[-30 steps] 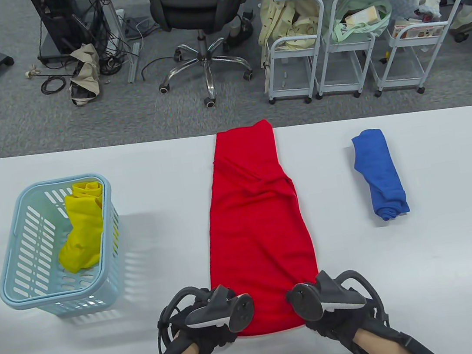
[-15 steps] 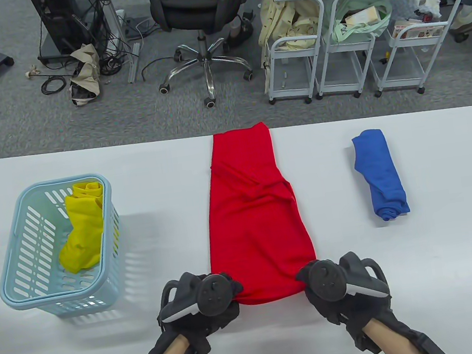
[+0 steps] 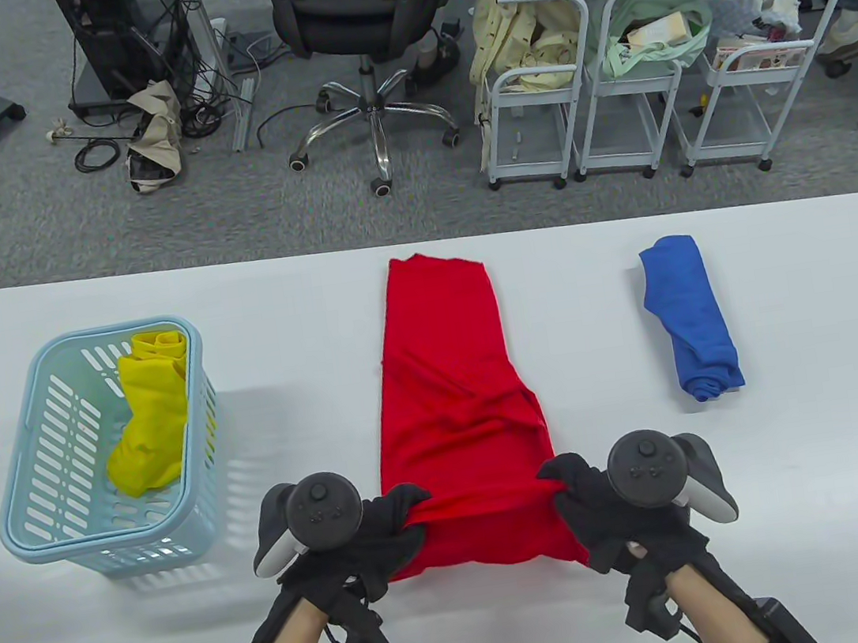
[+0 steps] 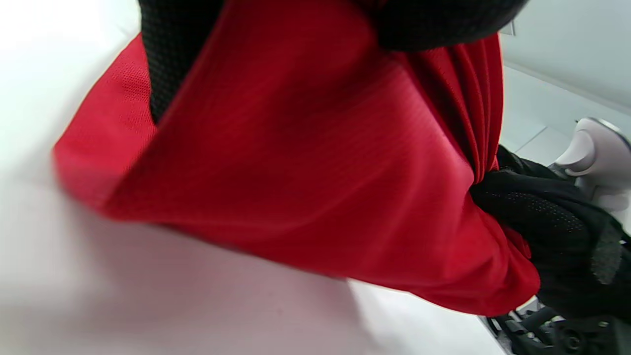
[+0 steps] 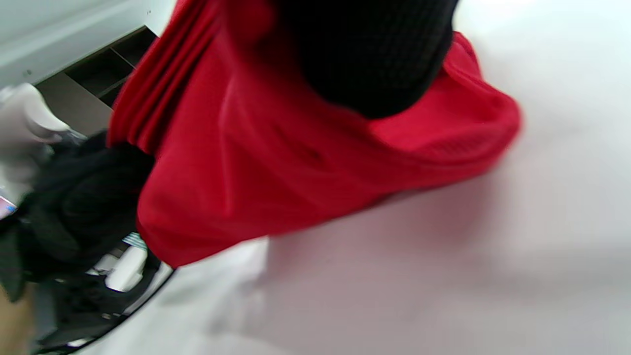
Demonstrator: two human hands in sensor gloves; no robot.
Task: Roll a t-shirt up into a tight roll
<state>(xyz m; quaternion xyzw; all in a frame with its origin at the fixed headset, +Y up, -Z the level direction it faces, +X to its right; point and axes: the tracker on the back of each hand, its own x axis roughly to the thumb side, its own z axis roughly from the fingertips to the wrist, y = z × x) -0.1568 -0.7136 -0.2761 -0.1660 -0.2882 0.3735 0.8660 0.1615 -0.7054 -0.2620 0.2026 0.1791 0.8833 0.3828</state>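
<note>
We pinch the red t-shirt's (image 3: 453,382) near end with our left hand (image 3: 382,523) and right hand (image 3: 589,494), between basket (image 3: 24,506) and blue roll (image 3: 692,316); only the first turn is begun, most remains flat.

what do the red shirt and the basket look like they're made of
Red shirt: likely a thin synthetic sports knit, matte; the left wrist view shows a fine mesh-like weave, and it gathers into soft pleats where both hands pinch it.
Basket: looks like moulded plastic, pale blue, smooth and slightly glossy, with slotted walls.
</note>
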